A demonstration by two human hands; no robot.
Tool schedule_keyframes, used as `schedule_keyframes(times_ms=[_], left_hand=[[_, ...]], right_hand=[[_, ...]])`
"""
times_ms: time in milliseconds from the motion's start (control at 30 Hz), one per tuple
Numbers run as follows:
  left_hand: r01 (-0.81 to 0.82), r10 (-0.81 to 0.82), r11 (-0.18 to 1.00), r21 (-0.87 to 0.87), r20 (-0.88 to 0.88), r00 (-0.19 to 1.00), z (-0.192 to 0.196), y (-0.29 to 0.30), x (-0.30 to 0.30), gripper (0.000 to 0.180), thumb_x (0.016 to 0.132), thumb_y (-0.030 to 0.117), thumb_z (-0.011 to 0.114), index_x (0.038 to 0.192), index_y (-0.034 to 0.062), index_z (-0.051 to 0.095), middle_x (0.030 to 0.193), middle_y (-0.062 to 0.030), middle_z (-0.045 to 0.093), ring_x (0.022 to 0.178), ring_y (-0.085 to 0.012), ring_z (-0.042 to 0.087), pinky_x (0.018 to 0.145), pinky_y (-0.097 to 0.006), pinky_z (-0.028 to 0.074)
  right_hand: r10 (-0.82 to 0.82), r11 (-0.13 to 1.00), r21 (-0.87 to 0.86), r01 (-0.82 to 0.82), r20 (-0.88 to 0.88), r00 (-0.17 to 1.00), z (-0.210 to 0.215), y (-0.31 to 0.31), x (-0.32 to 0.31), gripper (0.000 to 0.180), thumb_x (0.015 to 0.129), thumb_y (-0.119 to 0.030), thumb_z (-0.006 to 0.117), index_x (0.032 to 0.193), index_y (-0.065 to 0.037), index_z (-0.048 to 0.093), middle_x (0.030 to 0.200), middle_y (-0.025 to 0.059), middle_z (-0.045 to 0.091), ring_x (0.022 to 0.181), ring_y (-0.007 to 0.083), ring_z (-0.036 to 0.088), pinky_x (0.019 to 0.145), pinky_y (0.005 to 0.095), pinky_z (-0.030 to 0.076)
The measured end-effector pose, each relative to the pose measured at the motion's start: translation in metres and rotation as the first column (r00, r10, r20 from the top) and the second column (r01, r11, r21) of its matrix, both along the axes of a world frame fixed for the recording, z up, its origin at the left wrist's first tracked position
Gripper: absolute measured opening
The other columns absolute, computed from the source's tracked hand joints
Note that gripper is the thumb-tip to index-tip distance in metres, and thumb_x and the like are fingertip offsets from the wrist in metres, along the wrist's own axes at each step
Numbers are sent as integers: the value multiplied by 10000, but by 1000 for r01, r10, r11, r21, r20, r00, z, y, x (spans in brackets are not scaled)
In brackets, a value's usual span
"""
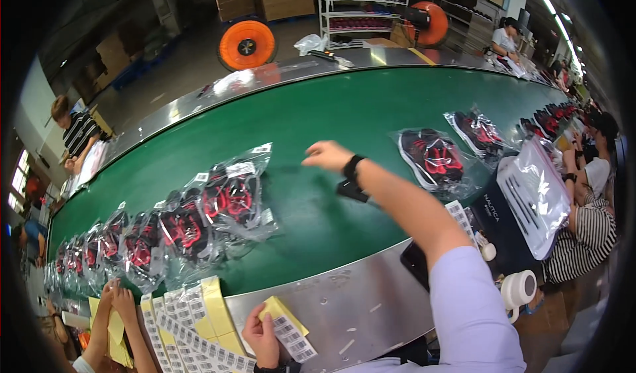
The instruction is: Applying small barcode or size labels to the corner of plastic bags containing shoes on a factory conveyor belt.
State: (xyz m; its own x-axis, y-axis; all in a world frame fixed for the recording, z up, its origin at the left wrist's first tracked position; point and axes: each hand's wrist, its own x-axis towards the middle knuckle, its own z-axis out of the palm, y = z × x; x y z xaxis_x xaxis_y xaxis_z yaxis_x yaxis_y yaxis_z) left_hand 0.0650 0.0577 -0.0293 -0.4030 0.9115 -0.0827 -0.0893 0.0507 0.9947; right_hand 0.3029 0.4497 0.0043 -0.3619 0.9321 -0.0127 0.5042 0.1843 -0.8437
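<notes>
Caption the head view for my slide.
Right hand over green belt, between bagged shoes; left hand holding barcode labels.

We are on a factory packing floor: we see a long green metal-edged belt (331, 111), black-and-red shoes (184, 228) in clear plastic bags (265, 225) along it, people (81, 134) at both sides, and a round orange fan (230, 45).

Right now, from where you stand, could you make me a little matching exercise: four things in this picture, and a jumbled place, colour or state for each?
1. Left fingers
2. Right fingers
3. Left-hand fan
4. Mug

A. Orange, beyond the green belt
B. White, to the right of the right arm
C. Holding a label sheet
D. Out over the belt, holding nothing visible

Pairs: 1-C, 2-D, 3-A, 4-B.
</notes>
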Motion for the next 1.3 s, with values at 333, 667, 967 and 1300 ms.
schedule_keyframes(times_ms=[333,667,967,1300], left_hand=[[4,-6,1000,-17,-152,988,-3,-10,-23,203,898,27,598,1089,-29,636,816,-25,647,674,-45,569,566,-201,453],[43,-45,999,-14,-355,934,7,-26,-20,223,888,166,616,1068,47,674,624,-63,569,529,-104,477,520,-271,411],[4,-5,999,40,14,1000,72,-34,-23,202,919,41,543,1117,14,573,798,-8,608,703,-63,544,650,-220,436],[174,-173,985,8,-67,983,83,-55,-9,242,875,-37,611,1117,-37,621,882,-34,645,789,-54,580,689,-181,444]], right_hand=[[-388,916,48,397,349,853,-30,-70,382,473,885,-19,575,1342,-61,456,1248,105,577,1089,251,596,928,376,489],[-9,996,82,41,-354,935,-74,-55,94,664,845,2,589,1437,-53,294,1272,102,527,1119,213,536,942,325,440],[467,863,-69,-501,-273,841,87,-301,-93,190,849,-157,692,915,19,661,845,61,672,759,96,594,716,268,484],[207,913,-233,-334,-442,873,22,-369,-85,229,856,-163,694,754,33,632,584,-9,544,589,18,429,508,230,366]])
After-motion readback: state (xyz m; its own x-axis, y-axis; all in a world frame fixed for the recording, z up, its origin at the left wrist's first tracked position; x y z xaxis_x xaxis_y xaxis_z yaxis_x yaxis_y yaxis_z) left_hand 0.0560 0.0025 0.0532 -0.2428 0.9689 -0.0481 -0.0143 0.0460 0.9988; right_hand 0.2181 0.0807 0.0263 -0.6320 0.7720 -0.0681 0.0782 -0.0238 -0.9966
